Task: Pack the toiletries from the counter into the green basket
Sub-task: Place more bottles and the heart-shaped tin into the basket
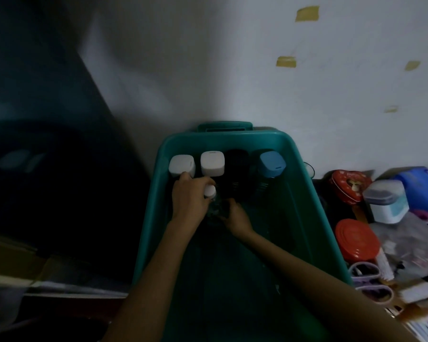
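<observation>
The green basket (304, 193) stands against the wall. Along its far wall stand two white-capped bottles (182, 165) (212, 163), a black bottle (236, 166) and a blue-capped bottle (272, 164). Both hands are inside the basket. My left hand (188, 198) grips a small clear bottle with a round white cap (210, 191), just in front of the white-capped pair. My right hand (235, 217) holds a dark item low beside it; the dim light hides what it is.
On the counter right of the basket lie a red heart-shaped tin (349, 185), a white and teal box (387, 202), a red round lid (357, 239), purple scissors (367, 277) and a brush (420, 292). A dark surface fills the left side.
</observation>
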`<control>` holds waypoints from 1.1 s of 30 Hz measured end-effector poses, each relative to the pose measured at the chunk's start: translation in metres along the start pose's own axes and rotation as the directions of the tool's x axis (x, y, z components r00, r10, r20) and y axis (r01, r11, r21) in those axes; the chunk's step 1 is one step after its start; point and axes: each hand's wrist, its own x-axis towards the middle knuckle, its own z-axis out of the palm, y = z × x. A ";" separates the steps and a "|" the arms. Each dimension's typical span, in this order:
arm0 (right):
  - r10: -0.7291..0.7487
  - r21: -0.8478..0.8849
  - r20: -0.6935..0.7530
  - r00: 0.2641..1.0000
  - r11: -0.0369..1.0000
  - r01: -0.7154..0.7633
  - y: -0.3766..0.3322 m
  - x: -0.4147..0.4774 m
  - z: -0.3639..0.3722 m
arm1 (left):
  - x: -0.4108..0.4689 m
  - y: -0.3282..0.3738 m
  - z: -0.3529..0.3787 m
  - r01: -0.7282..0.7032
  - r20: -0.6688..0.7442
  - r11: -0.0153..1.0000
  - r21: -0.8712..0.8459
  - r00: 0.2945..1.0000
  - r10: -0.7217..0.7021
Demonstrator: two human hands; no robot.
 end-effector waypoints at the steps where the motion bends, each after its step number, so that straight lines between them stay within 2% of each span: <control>1: -0.002 0.004 0.002 1.000 1.000 0.002 0.001 0.000 0.001 | 0.000 0.001 0.001 0.003 -0.002 1.000 0.007 1.000 -0.003; 5: 0.006 0.111 0.019 1.000 0.994 -0.008 0.006 0.000 0.002 | -0.001 0.003 0.003 0.017 -0.044 1.000 0.006 0.999 -0.016; 9: -0.002 0.169 0.044 0.999 0.986 -0.006 0.007 0.001 0.005 | -0.002 0.004 0.005 -0.037 -0.111 0.998 0.041 0.993 0.041; 20: -0.071 0.269 0.170 0.983 0.963 0.023 0.007 -0.003 0.010 | 0.002 0.003 0.002 -0.039 -0.117 0.999 0.029 0.992 0.043; 28: -0.071 0.042 0.285 0.956 0.997 0.061 0.000 0.002 0.001 | 0.002 0.002 0.002 -0.012 -0.115 1.000 0.002 0.993 0.012; 33: 0.019 -0.316 0.337 0.941 0.944 0.094 -0.009 -0.001 -0.023 | 0.002 0.002 0.000 -0.017 -0.113 1.000 -0.021 0.993 0.014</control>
